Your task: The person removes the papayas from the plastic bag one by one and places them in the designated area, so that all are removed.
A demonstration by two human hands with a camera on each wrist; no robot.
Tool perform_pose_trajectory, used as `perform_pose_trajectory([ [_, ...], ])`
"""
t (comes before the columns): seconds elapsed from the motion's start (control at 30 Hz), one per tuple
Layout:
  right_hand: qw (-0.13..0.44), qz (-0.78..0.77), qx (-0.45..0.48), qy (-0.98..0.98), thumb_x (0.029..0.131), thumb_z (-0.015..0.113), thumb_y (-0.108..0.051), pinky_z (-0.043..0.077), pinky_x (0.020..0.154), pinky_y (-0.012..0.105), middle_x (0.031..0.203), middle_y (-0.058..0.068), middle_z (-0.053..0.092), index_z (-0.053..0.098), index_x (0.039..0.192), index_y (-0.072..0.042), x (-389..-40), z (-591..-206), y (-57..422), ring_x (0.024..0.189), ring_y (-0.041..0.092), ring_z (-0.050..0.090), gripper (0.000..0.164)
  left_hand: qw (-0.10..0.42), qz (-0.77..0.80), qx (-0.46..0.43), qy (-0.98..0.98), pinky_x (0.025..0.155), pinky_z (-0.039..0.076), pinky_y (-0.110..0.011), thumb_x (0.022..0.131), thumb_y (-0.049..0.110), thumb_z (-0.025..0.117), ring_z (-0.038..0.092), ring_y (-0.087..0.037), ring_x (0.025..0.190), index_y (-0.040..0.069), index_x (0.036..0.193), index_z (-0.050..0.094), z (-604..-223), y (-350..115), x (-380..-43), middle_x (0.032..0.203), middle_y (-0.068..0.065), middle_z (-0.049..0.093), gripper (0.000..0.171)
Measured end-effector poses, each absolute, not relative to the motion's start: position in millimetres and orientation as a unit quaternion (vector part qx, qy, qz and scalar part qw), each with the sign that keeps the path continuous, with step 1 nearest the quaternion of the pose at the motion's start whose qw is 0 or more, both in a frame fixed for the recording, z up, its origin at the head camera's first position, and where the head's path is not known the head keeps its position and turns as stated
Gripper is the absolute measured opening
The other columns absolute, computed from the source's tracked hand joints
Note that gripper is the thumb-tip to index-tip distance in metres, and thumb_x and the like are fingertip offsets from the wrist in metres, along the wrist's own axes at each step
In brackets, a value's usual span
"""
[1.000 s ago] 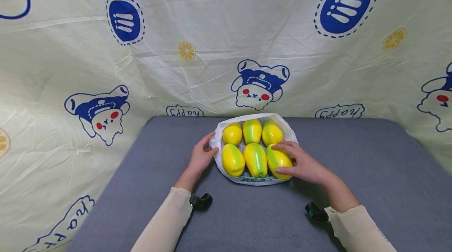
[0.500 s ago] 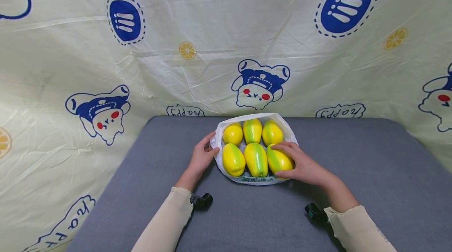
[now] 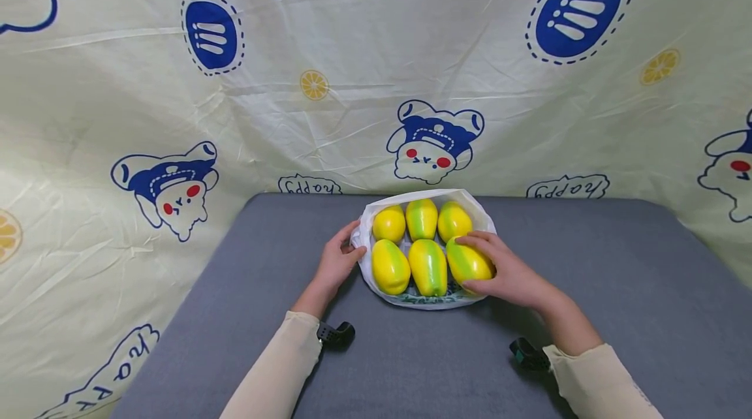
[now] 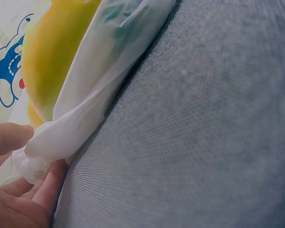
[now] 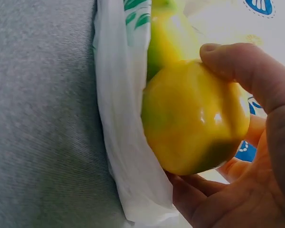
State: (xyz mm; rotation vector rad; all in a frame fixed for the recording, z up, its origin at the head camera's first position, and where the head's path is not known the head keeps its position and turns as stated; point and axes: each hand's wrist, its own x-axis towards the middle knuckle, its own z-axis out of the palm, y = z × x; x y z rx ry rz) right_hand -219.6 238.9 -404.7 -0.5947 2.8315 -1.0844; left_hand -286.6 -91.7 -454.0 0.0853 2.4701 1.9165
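A white plastic bag [image 3: 487,226] with green print lies on the table, its wide mouth showing two rows of smooth yellow-green papayas. My right hand [image 3: 510,275] grips the front right papaya [image 3: 470,261], thumb on the near side and fingers on the far side. In the right wrist view this papaya [image 5: 192,118] sits at the bag's edge, tilted out toward the palm. At the left rim, my left hand [image 3: 337,265] holds the bag's gathered side. The left wrist view has the thumb above the plastic [image 4: 61,140] and the fingers beneath it.
The front middle papaya [image 3: 428,267] and front left papaya [image 3: 390,267] lie beside the gripped one, with more behind. A grey cloth-covered table [image 3: 411,367] extends around the bag. Behind it hangs a printed curtain [image 3: 352,132].
My right hand has closed more firmly around the front right papaya, which has tilted and shifted slightly right. The left hand stays at the bag's left rim.
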Motion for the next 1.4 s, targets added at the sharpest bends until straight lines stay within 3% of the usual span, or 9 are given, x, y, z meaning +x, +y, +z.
perform_pose_trajectory([
  [0.4,-0.030,-0.405,-0.174,0.897,0.087,0.076,-0.021,0.049,0.096,0.055,0.161,0.015,0.021,0.039,0.151,-0.020,-217.0,-384.8,250.5,0.126,0.040,0.040,0.074,0.006,0.612,0.026,0.791,0.083,0.052,-0.022,0.094,0.008,0.066,0.056,-0.020,0.098,0.026,0.147,0.050,-454.8,-92.6,-287.8,0.151,-0.007,0.049,0.058],
  [0.53,-0.069,-0.413,-0.160,0.894,0.088,0.075,-0.016,0.049,0.095,0.043,0.162,0.016,0.018,0.040,0.151,-0.018,-217.1,-381.8,257.5,0.128,0.041,0.038,0.072,0.007,0.611,0.024,0.791,0.084,0.052,-0.022,0.094,0.008,0.066,0.056,-0.020,0.098,0.027,0.147,0.050,-454.6,-92.6,-287.9,0.152,-0.006,0.048,0.058],
  [0.63,-0.097,-0.410,-0.143,0.895,0.087,0.075,-0.015,0.049,0.095,0.046,0.162,0.017,0.018,0.040,0.151,-0.017,-218.4,-382.1,262.8,0.130,0.043,0.036,0.073,0.007,0.611,0.025,0.791,0.085,0.052,-0.023,0.094,0.008,0.066,0.056,-0.020,0.099,0.027,0.148,0.050,-454.4,-92.7,-288.0,0.153,-0.006,0.048,0.059],
  [0.73,-0.116,-0.407,-0.120,0.898,0.086,0.075,-0.014,0.046,0.096,0.063,0.162,0.019,0.017,0.039,0.152,-0.016,-221.3,-385.1,269.6,0.131,0.047,0.033,0.075,0.007,0.609,0.024,0.793,0.087,0.053,-0.024,0.095,0.009,0.066,0.056,-0.020,0.100,0.027,0.148,0.050,-454.4,-92.6,-287.7,0.152,-0.006,0.048,0.059],
  [0.83,-0.130,-0.405,-0.093,0.900,0.087,0.075,-0.016,0.043,0.096,0.069,0.163,0.020,0.015,0.037,0.153,-0.016,-225.1,-390.5,277.7,0.132,0.050,0.031,0.076,0.005,0.605,0.023,0.796,0.089,0.053,-0.025,0.095,0.010,0.066,0.056,-0.021,0.102,0.027,0.148,0.050,-454.5,-92.2,-287.2,0.152,-0.006,0.048,0.058],
  [1.23,-0.173,-0.398,-0.036,0.900,0.089,0.073,-0.019,0.031,0.103,0.074,0.161,0.025,0.021,0.040,0.151,-0.008,-233.7,-416.7,305.2,0.138,0.055,0.028,0.071,0.006,0.602,0.026,0.798,0.089,0.054,-0.025,0.095,0.011,0.066,0.056,-0.021,0.101,0.028,0.148,0.050,-456.3,-93.0,-288.3,0.149,-0.007,0.050,0.058],
  [1.4,-0.166,-0.395,-0.015,0.903,0.090,0.072,-0.022,0.028,0.106,0.074,0.162,0.026,0.020,0.039,0.151,-0.008,-236.1,-426.9,313.8,0.140,0.055,0.026,0.071,0.007,0.600,0.028,0.800,0.086,0.053,-0.023,0.095,0.010,0.066,0.056,-0.021,0.100,0.027,0.148,0.049,-456.8,-93.6,-288.1,0.148,-0.008,0.051,0.058],
])
